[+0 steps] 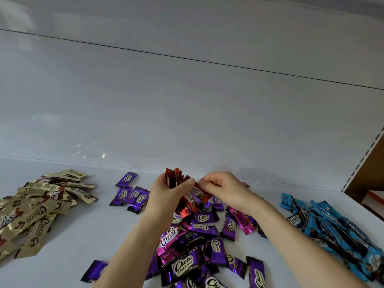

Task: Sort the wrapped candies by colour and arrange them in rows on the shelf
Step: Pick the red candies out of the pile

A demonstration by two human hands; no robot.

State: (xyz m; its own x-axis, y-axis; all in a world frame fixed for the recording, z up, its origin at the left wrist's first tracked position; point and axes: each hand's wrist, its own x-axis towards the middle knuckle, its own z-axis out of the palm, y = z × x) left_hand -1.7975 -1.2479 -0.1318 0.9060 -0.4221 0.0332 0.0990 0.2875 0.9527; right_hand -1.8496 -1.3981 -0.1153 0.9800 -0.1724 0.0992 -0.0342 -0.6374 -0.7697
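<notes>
A bundle of red candies (173, 180) was gripped upright in the left hand (166, 197), seemingly so another red candy (204, 194), pinched by the right hand (220, 187), could be added. On the shelf (104, 235), the gold pile (41, 208) and blue pile (332, 225) were kept apart.

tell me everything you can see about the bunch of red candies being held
The bunch of red candies is a stack of shiny, foil-like wrappers with zigzag ends and dark print, too small to read. The left hand grips its middle, holding it roughly upright above the shelf; ends stick out above and below the hand. The right hand pinches another red candy at its right side.
</notes>
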